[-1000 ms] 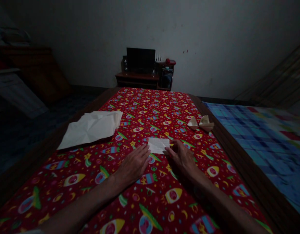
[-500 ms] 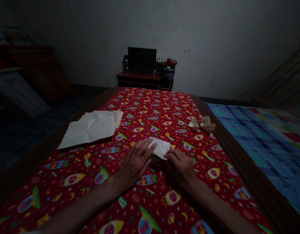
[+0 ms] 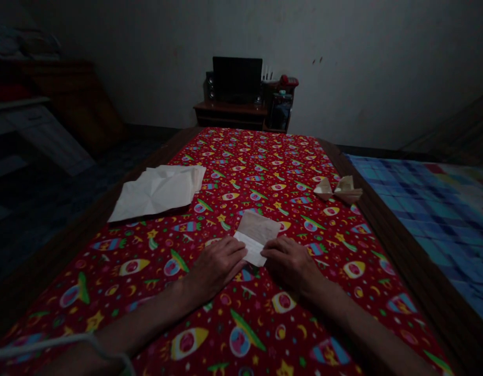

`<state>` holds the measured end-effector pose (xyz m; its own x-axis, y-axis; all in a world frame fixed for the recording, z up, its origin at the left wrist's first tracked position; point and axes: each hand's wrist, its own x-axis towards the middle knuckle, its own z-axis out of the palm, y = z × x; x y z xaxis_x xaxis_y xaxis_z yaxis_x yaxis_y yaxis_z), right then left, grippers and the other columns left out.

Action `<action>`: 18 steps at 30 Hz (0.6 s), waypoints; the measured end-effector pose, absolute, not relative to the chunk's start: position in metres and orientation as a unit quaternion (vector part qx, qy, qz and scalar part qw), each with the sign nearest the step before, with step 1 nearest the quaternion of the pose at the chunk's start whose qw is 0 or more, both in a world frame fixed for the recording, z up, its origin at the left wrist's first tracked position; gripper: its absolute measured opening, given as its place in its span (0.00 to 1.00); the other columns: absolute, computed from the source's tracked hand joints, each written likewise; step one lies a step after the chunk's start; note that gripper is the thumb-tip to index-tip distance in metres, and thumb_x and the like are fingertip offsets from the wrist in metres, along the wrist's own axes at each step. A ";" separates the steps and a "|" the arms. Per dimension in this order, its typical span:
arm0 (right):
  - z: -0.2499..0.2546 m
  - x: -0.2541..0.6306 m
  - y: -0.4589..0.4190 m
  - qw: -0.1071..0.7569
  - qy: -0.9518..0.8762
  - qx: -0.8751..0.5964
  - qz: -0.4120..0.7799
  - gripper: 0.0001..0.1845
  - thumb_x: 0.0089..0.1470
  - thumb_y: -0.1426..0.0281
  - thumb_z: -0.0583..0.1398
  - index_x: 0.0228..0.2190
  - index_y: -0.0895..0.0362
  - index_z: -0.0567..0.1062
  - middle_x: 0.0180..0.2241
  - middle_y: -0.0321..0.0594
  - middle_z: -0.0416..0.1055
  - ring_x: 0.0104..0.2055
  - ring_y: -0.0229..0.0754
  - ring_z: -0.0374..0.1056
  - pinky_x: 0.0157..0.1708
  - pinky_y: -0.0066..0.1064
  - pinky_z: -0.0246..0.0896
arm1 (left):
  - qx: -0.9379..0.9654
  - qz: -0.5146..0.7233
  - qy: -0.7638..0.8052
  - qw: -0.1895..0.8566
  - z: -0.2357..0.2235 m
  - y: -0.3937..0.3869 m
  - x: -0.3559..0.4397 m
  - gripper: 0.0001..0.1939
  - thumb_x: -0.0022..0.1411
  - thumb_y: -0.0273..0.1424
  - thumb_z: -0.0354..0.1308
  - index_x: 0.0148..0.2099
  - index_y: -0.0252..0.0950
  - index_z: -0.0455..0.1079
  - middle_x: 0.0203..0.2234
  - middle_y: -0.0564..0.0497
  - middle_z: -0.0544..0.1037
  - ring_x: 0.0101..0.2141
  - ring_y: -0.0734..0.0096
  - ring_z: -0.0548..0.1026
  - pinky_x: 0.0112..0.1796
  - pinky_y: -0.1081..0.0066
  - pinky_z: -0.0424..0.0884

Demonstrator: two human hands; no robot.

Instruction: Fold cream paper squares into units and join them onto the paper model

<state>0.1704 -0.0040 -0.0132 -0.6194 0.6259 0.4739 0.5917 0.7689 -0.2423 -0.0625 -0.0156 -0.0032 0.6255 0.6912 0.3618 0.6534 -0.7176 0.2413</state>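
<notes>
A small folded piece of paper [image 3: 259, 227] lies in front of me on the red patterned cloth. Its far half is greyish, its near half whiter, with a crease between them. My left hand [image 3: 217, 265] pinches the near left edge, fingers together. At the near right corner, the thumb and fingers of my right hand [image 3: 291, 262] grip the same paper. A stack of creased white sheets [image 3: 155, 193] rests farther off to the left. To the right are two small folded paper shapes [image 3: 347, 190], standing apart from my hands.
The cloth [image 3: 241, 339] covers a table with a dark wooden edge [image 3: 386, 230]. Beyond it stand a monitor [image 3: 237, 79] and speakers on a low desk. A plaid-covered surface [image 3: 406, 203] is on the right. A white cable [image 3: 69, 339] crosses my left forearm.
The paper between my hands has unfolded into two halves, a greyish one now showing on the far side. My left hand has drawn back to its near edge. The view has shifted slightly.
</notes>
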 end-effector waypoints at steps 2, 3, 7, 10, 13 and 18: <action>-0.012 0.171 -0.003 0.294 -0.880 -0.358 0.103 0.09 0.58 0.69 0.55 0.34 0.55 0.75 0.34 0.41 0.72 0.33 0.37 0.66 0.31 0.28 0.61 | 0.892 0.238 0.378 0.069 -0.004 -0.018 -0.061 0.10 0.66 0.31 0.49 0.44 0.37 0.70 0.39 0.48 0.74 0.41 0.66 0.70 0.42 0.66 0.68; -0.010 0.171 -0.002 0.300 -0.869 -0.368 0.139 0.09 0.58 0.68 0.55 0.33 0.55 0.76 0.33 0.41 0.72 0.33 0.37 0.66 0.31 0.27 0.61 | 0.887 0.251 0.378 0.085 -0.005 -0.018 -0.060 0.09 0.65 0.31 0.49 0.42 0.37 0.70 0.37 0.48 0.74 0.40 0.67 0.71 0.41 0.66 0.67; -0.006 0.171 0.001 0.299 -0.830 -0.413 0.225 0.11 0.57 0.66 0.56 0.28 0.56 0.76 0.30 0.38 0.71 0.32 0.37 0.67 0.31 0.27 0.62 | 0.850 0.301 0.402 0.156 -0.007 -0.015 -0.055 0.09 0.63 0.30 0.53 0.32 0.35 0.70 0.29 0.50 0.73 0.32 0.72 0.71 0.35 0.71 0.67; -0.005 0.168 0.002 0.293 -0.812 -0.447 0.235 0.10 0.56 0.67 0.57 0.27 0.56 0.75 0.29 0.38 0.71 0.31 0.37 0.67 0.29 0.27 0.61 | 0.828 0.308 0.434 0.177 -0.009 -0.010 -0.051 0.10 0.62 0.30 0.54 0.28 0.34 0.67 0.26 0.53 0.71 0.29 0.74 0.70 0.31 0.73 0.66; -0.005 0.165 0.001 0.305 -0.807 -0.461 0.207 0.09 0.56 0.67 0.57 0.26 0.56 0.73 0.28 0.38 0.70 0.30 0.37 0.66 0.28 0.27 0.61 | 0.821 0.313 0.449 0.159 -0.012 -0.006 -0.049 0.09 0.62 0.30 0.53 0.28 0.34 0.65 0.27 0.54 0.68 0.27 0.77 0.68 0.29 0.75 0.64; -0.006 0.158 0.000 0.299 -0.826 -0.465 0.110 0.12 0.58 0.68 0.54 0.25 0.57 0.71 0.27 0.40 0.67 0.29 0.39 0.64 0.28 0.29 0.59 | 0.831 0.305 0.451 0.112 -0.017 -0.002 -0.048 0.08 0.63 0.30 0.51 0.30 0.35 0.63 0.27 0.54 0.65 0.27 0.76 0.66 0.28 0.75 0.63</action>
